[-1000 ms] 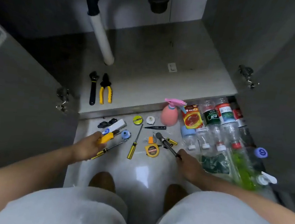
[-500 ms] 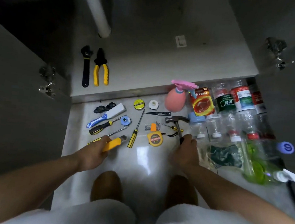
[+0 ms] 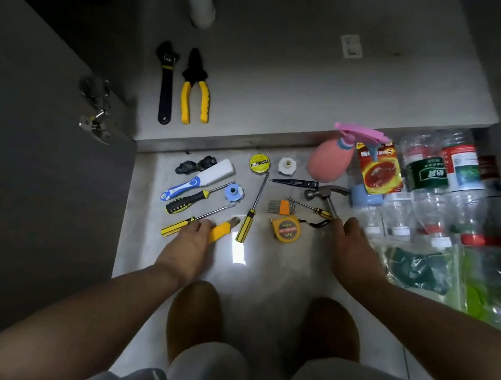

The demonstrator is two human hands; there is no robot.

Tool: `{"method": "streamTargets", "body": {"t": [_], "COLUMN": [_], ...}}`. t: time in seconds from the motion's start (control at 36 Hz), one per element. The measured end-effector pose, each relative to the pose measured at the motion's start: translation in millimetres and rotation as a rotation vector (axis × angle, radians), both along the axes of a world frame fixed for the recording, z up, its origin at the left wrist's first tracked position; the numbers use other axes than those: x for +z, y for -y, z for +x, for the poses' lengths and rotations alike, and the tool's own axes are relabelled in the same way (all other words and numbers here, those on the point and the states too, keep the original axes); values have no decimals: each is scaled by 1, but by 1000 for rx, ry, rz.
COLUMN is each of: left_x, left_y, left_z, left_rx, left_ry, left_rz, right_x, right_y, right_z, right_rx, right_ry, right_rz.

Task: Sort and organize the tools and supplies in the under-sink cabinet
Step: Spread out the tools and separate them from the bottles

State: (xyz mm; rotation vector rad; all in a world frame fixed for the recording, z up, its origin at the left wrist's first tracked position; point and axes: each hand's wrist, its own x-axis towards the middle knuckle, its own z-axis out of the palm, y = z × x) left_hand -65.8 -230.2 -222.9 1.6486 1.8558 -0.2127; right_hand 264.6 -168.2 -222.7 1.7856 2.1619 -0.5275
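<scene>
Broadly, the cabinet floor (image 3: 282, 86) fills the upper view, with a white drain pipe (image 3: 199, 0) at its back left. Two tools already lie on it, side by side toward its front left: one black wrench (image 3: 165, 82) and one pair of yellow-handled pliers (image 3: 195, 91), both with their long axes running front to back. Everything else sits on the floor tiles (image 3: 265, 282) below the cabinet's edge.

On the right lies a huddle of clear plastic bottles (image 3: 440, 188), too blurred to count, perhaps half a dozen or more. One pink spray bottle (image 3: 328, 163) leans against them.

The right hand (image 3: 355, 256) is closed round the handle of the single hammer (image 3: 326, 193). Its head points away toward the cabinet and its shaft runs back into the fist. The left hand (image 3: 190, 245) has its fingers curled over one yellow utility knife (image 3: 223, 230), whose tip angles up and to the right.

The placed pair lies ahead and to the left, so the left hand is the nearer one. The hammer would likely have to cross over the small tools.

Between the hands lie four screwdrivers: a black-handled screwdriver (image 3: 192, 201), a long striped screwdriver (image 3: 251, 214), a striped screwdriver by the left hand (image 3: 179, 226) and a small screwdriver (image 3: 314, 209). There is also one tester pen (image 3: 295, 182), one brush (image 3: 202, 178), one tape measure (image 3: 286, 229), one hex key set (image 3: 281, 207), one yellow tape roll (image 3: 259, 162), one blue roll (image 3: 234, 192) and one white fitting (image 3: 287, 165).
</scene>
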Motion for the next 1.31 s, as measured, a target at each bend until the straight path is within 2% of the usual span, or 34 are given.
{"method": "streamTargets", "body": {"t": [0.06,0.17,0.25,0.31,0.39,0.5,0.58,0.67,0.83,0.92,1.0,1.06,1.11,1.19,1.25,1.31], "left_x": [3,25,48,63,79,85,80,75,73,76,81,87,93,102,104,106], "left_y": [0,-18,-54,-87,-137,-192,-218,-231,-244,-236,-210,-189,-173,-157,-154,-156], "left_z": [0,-3,-12,-23,-45,-72,-85,-91,-98,-95,-80,-63,-43,-17,-5,2], "left_rx": [-8,-35,93,256,461,598,619,632,761,850,1037,1039,987,864,756,704], "left_ry": [11,7,41,70,6,-57,-118,-123,-26,125,499,747,920,1036,1032,1016], "left_rz": [47,303,498,609,699,560,408,338,223,274,385,406,418,408,384,359], "right_x": [4,16,29,43,67,88,97,101,93,89,90,92,96,105,111,113], "right_y": [-5,-21,-40,-54,-77,-107,-128,-145,-161,-158,-156,-155,-157,-159,-160,-162], "right_z": [-5,-19,-37,-53,-82,-118,-142,-165,-196,-205,-211,-215,-220,-224,-223,-217], "right_rx": [33,156,246,319,403,400,403,372,54,-87,-270,-388,-479,-529,-552,-592], "right_ry": [32,56,-131,-301,-452,-571,-599,-644,-832,-934,-1057,-1149,-1217,-1339,-1421,-1425], "right_rz": [-1,62,39,-8,-17,-15,0,-22,-86,-157,-319,-451,-519,-553,-523,-432]}}
